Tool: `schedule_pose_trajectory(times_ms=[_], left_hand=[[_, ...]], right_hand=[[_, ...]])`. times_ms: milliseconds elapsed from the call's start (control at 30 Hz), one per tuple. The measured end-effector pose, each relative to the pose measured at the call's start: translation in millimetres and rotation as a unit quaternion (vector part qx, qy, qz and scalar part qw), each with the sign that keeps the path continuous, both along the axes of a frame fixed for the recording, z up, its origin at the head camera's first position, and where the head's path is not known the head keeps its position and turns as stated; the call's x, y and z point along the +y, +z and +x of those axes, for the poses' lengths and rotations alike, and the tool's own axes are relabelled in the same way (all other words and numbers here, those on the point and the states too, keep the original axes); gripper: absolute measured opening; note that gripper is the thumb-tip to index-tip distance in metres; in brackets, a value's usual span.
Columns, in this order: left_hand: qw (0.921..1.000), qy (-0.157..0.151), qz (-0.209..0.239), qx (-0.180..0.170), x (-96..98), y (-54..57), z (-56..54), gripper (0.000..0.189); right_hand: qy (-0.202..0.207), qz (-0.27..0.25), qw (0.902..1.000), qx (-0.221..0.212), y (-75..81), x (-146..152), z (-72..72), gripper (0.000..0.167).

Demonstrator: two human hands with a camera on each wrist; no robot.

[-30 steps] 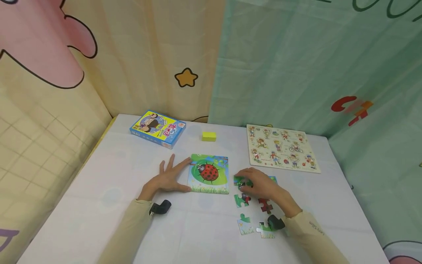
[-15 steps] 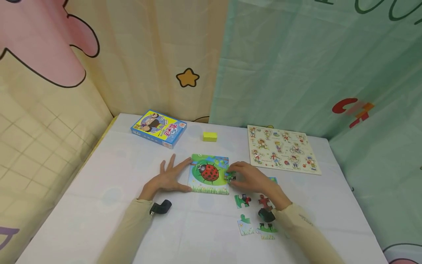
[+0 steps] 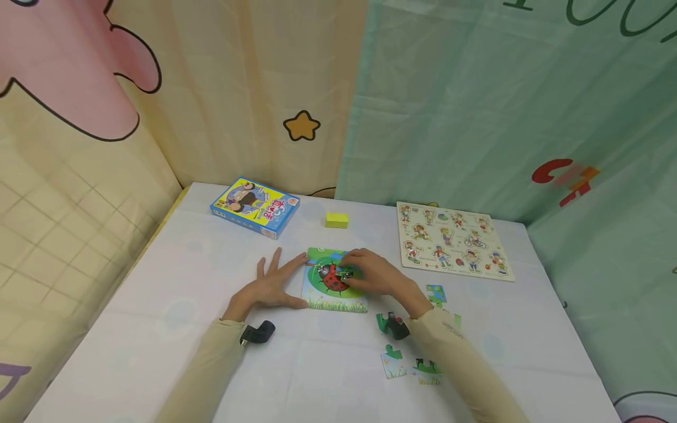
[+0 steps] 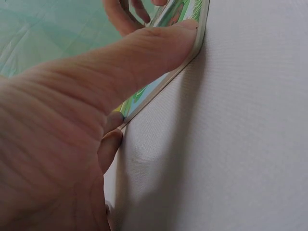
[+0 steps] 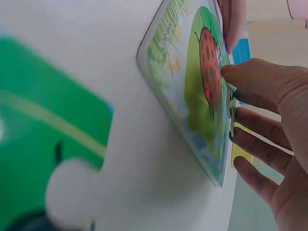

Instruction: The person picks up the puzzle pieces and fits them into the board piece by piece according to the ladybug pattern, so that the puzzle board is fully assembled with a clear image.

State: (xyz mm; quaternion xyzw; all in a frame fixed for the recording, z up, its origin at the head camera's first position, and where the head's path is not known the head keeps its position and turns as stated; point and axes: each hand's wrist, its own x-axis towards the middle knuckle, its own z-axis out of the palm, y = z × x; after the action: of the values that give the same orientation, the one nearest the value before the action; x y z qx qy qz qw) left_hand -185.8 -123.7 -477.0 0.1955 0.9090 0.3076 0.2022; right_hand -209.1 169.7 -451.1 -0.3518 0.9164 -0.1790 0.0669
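A square ladybug puzzle board (image 3: 324, 299) lies flat on the white table. My left hand (image 3: 272, 286) is spread at its left side, thumb and a fingertip touching the edge; in the left wrist view the thumb (image 4: 163, 45) rests on the board's border. Over the board's upper right, my right hand (image 3: 372, 271) pinches a small green puzzle piece (image 3: 345, 274) between thumb and fingers. The right wrist view shows that piece (image 5: 232, 110) nearly edge-on, just above the ladybug picture. Several loose pieces lie right of the board, including a grass corner piece (image 3: 394, 365) and a blue-green piece (image 3: 436, 294).
A blue and yellow box (image 3: 255, 207) lies at the back left. Behind the board sits a yellow block (image 3: 337, 220). A cream board with figures of children (image 3: 455, 241) lies at the back right. Curtains (image 3: 449, 106) hang behind the table.
My right hand has carried the green piece leftward from the loose pieces to above the board. The left hand stays at the board's left edge.
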Motion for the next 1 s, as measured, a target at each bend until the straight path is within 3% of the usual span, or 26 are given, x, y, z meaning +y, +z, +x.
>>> schedule_pose_trajectory(times_ms=[200, 433, 1000], left_hand=[[1.0000, -0.004, -0.005, 0.004, -0.6, 0.2, 0.2, 0.110], [1.0000, -0.007, -0.005, 0.005, 0.5, 1.1, 1.1, 0.110], [1.0000, -0.001, -0.006, 0.003, 0.7, 2.8, 2.8, 0.109]], right_hand=[[0.015, 0.010, 0.9998, 0.007, 0.8, -22.0, -8.5, 0.034], [0.004, 0.017, 0.9998, -0.003, 1.4, -42.2, -16.5, 0.039], [-0.026, 0.064, 0.9975, -0.014, 1.0, -61.2, -20.9, 0.039]])
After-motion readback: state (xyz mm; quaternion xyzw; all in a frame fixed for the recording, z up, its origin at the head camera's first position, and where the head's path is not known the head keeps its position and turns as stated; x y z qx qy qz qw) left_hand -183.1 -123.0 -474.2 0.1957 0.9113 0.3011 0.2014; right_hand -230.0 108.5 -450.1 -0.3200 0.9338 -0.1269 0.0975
